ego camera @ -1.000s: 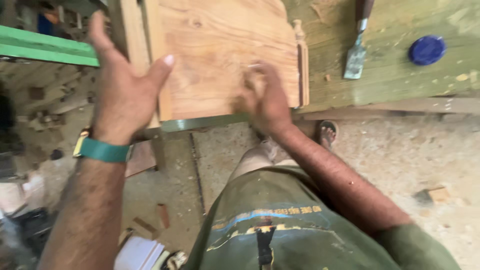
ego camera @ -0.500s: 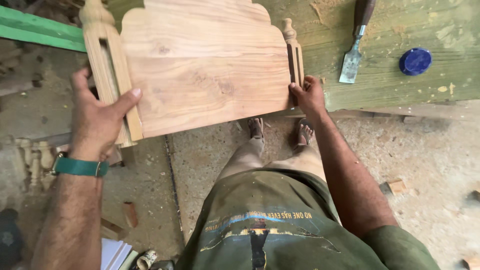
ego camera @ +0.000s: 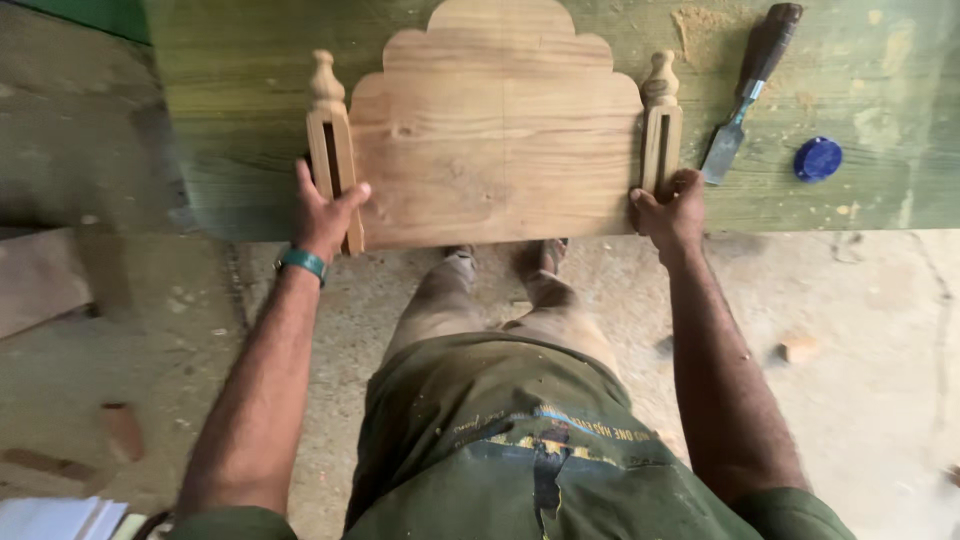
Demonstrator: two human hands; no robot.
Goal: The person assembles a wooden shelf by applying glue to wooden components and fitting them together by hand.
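Fingers of the left hand [ego camera: 325, 215] are wrapping the left slotted post [ego camera: 330, 150] of the carved wooden panel [ego camera: 495, 150], while the right hand [ego camera: 672, 212] is closing around the right post [ego camera: 660, 135]. Both are gripping the panel as it is lying flat on the green worktop [ego camera: 230, 110], its near edge overhanging. Squaring it seems the step in hand; steady, even grip matters next.

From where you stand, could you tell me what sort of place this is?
Most likely a woodworking shop: a carved wooden panel with turned posts lies on a green workbench, a chisel lies beside it, and sawdust is scattered on the bench.
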